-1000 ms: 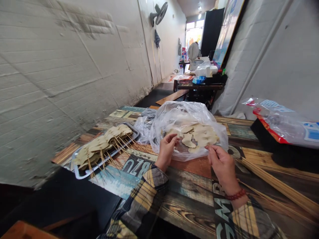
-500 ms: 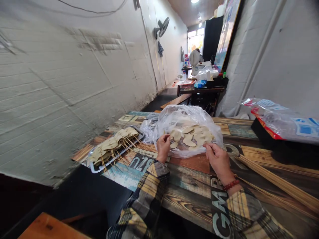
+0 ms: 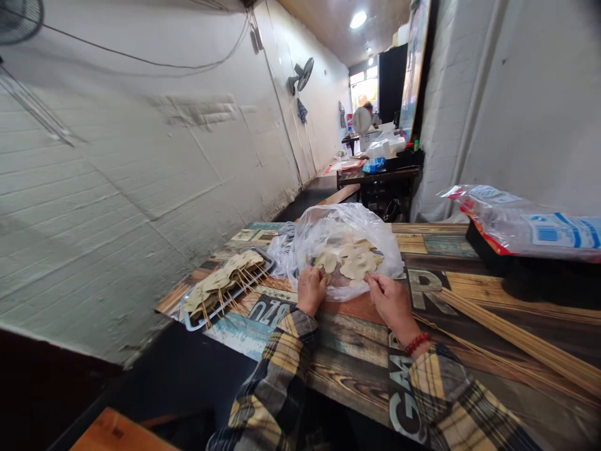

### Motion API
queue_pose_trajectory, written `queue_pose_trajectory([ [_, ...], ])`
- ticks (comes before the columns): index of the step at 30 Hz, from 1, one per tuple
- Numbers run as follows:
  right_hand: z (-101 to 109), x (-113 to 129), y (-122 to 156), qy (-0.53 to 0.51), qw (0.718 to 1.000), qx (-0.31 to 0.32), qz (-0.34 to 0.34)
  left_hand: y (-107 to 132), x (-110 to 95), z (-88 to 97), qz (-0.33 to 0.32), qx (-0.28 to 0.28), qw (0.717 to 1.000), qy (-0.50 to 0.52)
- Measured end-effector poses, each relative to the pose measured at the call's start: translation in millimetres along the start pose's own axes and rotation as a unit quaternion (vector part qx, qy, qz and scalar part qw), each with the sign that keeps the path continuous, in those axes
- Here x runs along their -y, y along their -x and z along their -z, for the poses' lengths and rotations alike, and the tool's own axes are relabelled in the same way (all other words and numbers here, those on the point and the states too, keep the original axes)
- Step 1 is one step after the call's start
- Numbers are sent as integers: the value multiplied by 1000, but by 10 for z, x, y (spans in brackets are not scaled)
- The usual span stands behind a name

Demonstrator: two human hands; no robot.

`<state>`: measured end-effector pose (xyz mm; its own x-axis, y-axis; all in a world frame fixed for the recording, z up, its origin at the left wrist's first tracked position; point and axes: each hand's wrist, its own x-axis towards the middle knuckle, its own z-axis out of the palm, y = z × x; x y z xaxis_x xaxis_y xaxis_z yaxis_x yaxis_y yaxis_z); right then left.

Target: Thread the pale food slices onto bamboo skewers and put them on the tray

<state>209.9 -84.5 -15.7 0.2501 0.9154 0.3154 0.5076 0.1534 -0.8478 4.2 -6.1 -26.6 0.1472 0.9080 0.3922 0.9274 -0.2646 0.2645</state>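
A clear plastic bag (image 3: pixel 392 241) lies open on the table, with flat, pale beige slices (image 3: pixel 359 262) of food in its mouth. My left hand (image 3: pixel 312 290) is at the bag's near left edge, its fingers bent together against a slice (image 3: pixel 327 260); what they hold is hidden. On the right, my right hand (image 3: pixel 390 304) pinches thumb and forefinger at the near edge of the slices. Whether a stick is in that pinch is too small to tell. Left of the bag, a metal tray (image 3: pixel 188 318) carries stacked skewers of similar slices (image 3: pixel 225 275), their sticks pointing toward me.
A bundle of thin wooden sticks (image 3: pixel 511 332) lies at the right. Behind it stands a black box (image 3: pixel 486 250) with plastic packaging (image 3: pixel 539 222) on top. The wall (image 3: pixel 117 219) runs along the left. Farther back are another table (image 3: pixel 375 176) and a person (image 3: pixel 370 113).
My right hand has shifted left, closer to my left hand. The slices between them now sit bunched together, and the bag's mouth has narrowed. The camera view has tilted up slightly.
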Motion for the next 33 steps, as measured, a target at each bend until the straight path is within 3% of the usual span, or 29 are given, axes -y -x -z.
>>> queue_pose_trajectory([
  [3, 13, 42, 9, -19, 1000, 7, 3, -4, -17, -11, 8, -20, 996, 85],
  [5, 5, 57, 19, -33, 999, 16, 9, -39, -16, -32, 50, -29, 975, 215],
  [9, -58, 63, 48, -135, 987, 83, -1, -153, 7, -14, 158, -9, 869, 468],
  [13, -119, 51, 85, -211, 967, 142, -19, -231, 37, 123, 188, 17, 776, 601],
  [15, -126, 48, 102, -209, 965, 154, -21, -251, 49, 184, 198, 31, 746, 635],
  [27, -141, 93, 233, -132, 970, 202, -36, -270, 89, 145, 237, 21, 680, 694],
  [33, -181, 54, 291, -96, 970, 217, -44, -221, 124, 115, 214, 18, 688, 693],
])
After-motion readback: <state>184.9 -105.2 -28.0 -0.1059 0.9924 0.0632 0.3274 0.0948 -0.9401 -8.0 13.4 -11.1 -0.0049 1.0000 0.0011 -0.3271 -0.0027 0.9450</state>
